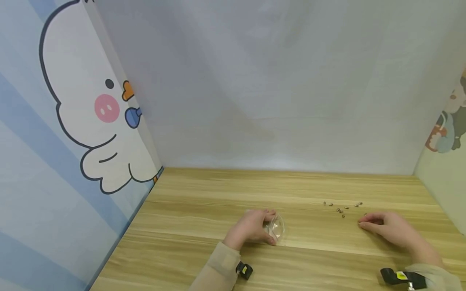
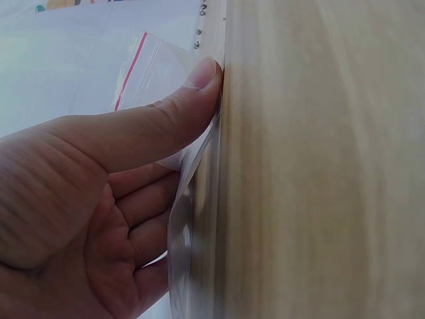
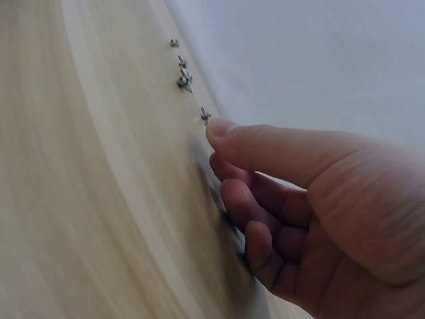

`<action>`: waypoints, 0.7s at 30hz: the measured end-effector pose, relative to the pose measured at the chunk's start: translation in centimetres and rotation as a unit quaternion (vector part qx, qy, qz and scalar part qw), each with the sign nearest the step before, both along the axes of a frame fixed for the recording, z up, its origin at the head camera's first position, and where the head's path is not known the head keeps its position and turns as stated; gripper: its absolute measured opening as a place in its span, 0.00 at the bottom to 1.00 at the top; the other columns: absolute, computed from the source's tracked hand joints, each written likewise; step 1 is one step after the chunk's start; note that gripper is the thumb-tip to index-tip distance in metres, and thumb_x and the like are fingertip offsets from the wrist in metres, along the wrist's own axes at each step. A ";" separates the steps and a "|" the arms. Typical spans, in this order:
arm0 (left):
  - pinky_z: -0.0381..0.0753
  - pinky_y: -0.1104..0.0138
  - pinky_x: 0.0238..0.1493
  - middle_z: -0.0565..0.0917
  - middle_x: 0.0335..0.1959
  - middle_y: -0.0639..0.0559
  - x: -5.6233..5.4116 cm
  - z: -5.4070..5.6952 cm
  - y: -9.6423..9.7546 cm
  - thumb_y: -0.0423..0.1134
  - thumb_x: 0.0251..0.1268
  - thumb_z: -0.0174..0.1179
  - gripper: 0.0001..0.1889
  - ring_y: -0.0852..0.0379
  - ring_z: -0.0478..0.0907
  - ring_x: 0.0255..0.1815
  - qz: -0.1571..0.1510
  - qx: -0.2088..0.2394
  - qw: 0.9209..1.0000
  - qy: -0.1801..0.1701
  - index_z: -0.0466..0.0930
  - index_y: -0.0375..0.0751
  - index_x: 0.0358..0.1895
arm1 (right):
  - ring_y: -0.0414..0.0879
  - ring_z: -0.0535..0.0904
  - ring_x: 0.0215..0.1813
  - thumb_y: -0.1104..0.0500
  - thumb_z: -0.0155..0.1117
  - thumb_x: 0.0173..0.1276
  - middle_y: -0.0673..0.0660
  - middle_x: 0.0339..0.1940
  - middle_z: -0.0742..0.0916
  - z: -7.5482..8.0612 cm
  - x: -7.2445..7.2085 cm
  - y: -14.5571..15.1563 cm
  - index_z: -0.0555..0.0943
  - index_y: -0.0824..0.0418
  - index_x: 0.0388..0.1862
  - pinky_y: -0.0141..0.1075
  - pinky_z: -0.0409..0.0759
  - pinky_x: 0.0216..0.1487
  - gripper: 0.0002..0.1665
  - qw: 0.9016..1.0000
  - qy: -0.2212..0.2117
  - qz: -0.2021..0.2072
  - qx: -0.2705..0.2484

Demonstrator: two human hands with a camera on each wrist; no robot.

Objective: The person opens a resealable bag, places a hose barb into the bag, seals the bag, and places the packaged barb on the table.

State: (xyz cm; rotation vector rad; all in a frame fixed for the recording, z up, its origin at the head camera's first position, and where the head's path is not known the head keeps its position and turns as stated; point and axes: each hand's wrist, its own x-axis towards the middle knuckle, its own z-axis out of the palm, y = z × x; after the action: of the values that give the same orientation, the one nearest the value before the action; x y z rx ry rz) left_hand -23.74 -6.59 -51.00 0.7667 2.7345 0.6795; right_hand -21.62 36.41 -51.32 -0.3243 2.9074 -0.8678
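Observation:
My left hand (image 1: pixel 251 228) holds a clear plastic zip bag (image 1: pixel 277 227) low over the table, thumb on the near side and fingers on the far side. In the left wrist view the bag (image 2: pixel 154 73) shows a red strip along its edge, and its film bulges past the fingers. Off to the right, my right hand (image 1: pixel 395 230) pinches a tiny metal piece, apparently a screw (image 1: pixel 359 222), mostly hidden by the fingertips. Several small silvery screws (image 1: pixel 339 210) lie scattered just beyond and left of that hand. One screw (image 3: pixel 205 114) appears close by the thumb tip in the right wrist view.
The wood-grain table (image 1: pixel 189 202) ends at a pale grey curtain (image 1: pixel 255 101) behind. A cartoon-printed cloth (image 1: pixel 73 141) borders the left side, and another printed panel (image 1: pixel 445 161) stands at the right.

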 end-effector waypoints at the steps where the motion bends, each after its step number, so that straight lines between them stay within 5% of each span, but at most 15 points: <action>1: 0.63 0.51 0.82 0.77 0.76 0.57 0.0 0.0 0.0 0.47 0.42 0.88 0.45 0.50 0.70 0.79 0.000 0.000 1.000 0.000 0.82 0.44 0.70 | 0.51 0.85 0.52 0.48 0.72 0.76 0.56 0.49 0.92 0.0 -0.1 -0.3 0.92 0.54 0.47 0.45 0.83 0.50 0.12 1.000 0.000 0.003 -0.001; 10: 0.63 0.52 0.82 0.76 0.76 0.58 -0.1 0.1 0.0 0.47 0.43 0.87 0.44 0.51 0.70 0.79 0.002 -0.002 1.000 0.001 0.82 0.45 0.70 | 0.34 0.83 0.46 0.50 0.73 0.75 0.46 0.45 0.91 -0.4 -0.9 -5.1 0.92 0.51 0.46 0.33 0.84 0.46 0.08 0.995 0.001 0.070 -0.066; 21: 0.62 0.51 0.83 0.77 0.75 0.57 0.0 0.1 0.0 0.46 0.42 0.88 0.44 0.50 0.70 0.79 0.003 0.004 1.000 -0.003 0.83 0.44 0.69 | 0.34 0.84 0.41 0.51 0.73 0.75 0.45 0.42 0.92 -0.9 -1.1 -10.9 0.92 0.56 0.49 0.32 0.84 0.42 0.11 0.984 -0.024 0.121 -0.131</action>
State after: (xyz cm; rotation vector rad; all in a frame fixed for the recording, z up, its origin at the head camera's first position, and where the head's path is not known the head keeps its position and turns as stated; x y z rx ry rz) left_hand -23.73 -6.60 -50.92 0.7564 2.7310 0.6928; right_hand -22.73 25.50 -52.23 -0.6506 2.6352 -1.1932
